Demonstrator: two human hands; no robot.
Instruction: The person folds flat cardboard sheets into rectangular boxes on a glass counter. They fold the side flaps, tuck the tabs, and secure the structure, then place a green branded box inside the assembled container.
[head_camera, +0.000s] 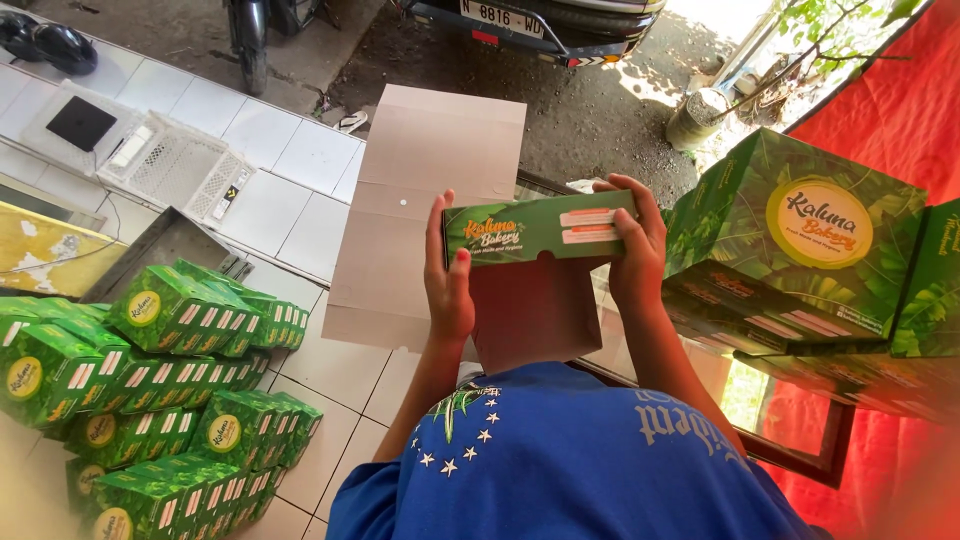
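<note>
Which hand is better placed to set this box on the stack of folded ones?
Left, probably. The left hand grips the box's left end, on the side of the floor pile; the right hand holds the far end.

Person, seen from above: two bare forearms, left hand (449, 285) and right hand (637, 250) without gloves, rings or watch. Blue short-sleeved shirt (560, 460); white stars and a green leaf-like print on one side, pale outlined lettering on the other.

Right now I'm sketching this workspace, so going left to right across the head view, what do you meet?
Pile of folded green boxes → left hand → green box being folded → right hand → stack of finished green boxes → red cloth.
</note>
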